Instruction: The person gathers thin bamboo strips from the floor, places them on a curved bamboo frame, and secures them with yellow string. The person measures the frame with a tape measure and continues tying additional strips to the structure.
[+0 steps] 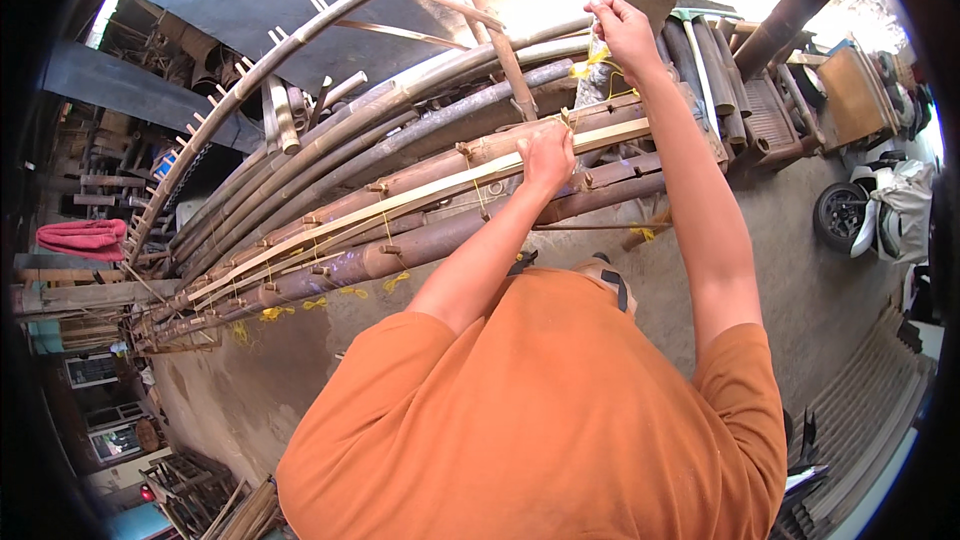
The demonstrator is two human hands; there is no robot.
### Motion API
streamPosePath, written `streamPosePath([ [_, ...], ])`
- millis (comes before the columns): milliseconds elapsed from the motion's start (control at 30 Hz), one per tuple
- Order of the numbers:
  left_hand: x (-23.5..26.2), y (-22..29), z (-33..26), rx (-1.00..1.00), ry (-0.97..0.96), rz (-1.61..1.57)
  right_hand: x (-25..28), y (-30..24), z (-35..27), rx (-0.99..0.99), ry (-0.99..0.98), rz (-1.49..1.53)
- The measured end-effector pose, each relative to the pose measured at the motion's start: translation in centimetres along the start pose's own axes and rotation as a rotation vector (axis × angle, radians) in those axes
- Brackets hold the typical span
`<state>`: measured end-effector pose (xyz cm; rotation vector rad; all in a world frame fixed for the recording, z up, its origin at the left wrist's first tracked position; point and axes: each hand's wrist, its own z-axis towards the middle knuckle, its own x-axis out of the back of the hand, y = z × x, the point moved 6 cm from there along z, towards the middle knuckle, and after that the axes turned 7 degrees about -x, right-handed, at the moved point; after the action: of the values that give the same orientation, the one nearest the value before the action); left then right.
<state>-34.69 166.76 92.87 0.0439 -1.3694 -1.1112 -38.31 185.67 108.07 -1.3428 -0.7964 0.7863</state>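
- Head view: left hand (548, 155) is resting on a bamboo pole (420, 172) near its right end, fingers curled together, contents unclear.
- Right hand (625, 35) is hovering beyond it, fingers pressing together above yellow string (590, 63).

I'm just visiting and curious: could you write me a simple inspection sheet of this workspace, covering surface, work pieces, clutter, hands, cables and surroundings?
Surface: bare grey floor below the work.
Job's things: pegged bamboo poles, a long pale strip running along them, yellow string.
Clutter: stacked bamboo behind, a curved pegged frame, a red cloth to the left.
Hands: left hand closed at the upper pole; right hand raised above the string, fingertips drawn together. What either holds is unclear.
Cables: nothing seen.
Surroundings: a motorbike and corrugated sheet to the right.
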Motion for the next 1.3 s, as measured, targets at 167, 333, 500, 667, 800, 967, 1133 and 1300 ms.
streamPosePath([
  [167, -0.3, -0.1, 0.3, 0.017, 0.05, -0.195, 0.5, 3.3, 2.1, 0.016, -0.055, -0.186],
  [333, 2.3, -0.2, -0.1, 0.053, 0.368, -0.409, 1.5, 8.1, -2.2, -0.123, -0.102, -0.363],
  [500, 7.2, 3.6, 0.2, -0.032, 0.464, -1.102, -2.1, 6.9, -12.3, -0.153, -0.397, -0.045],
  [667, 10.5, 9.1, 1.3, -0.35, 0.169, -0.918, -1.5, 3.6, -17.1, 0.041, -0.345, 0.106],
  [800, 8.3, 3.6, 1.6, -0.268, -0.097, -0.376, 1.3, -0.2, -21.8, -0.056, -0.346, 0.26],
  [967, 4.9, -3.0, -1.5, -0.211, -0.268, 0.081, 0.4, 5.7, -29.1, -0.277, -0.558, -0.358],
  [1133, 5.0, -2.6, -1.4, -0.078, -0.359, 0.025, 0.4, 14.5, -30.1, -0.233, -0.28, -0.334],
  [1300, 9.0, -3.5, -1.0, -0.227, -0.165, -0.205, -1.4, 17.5, -28.1, -0.281, -0.245, -0.423],
])
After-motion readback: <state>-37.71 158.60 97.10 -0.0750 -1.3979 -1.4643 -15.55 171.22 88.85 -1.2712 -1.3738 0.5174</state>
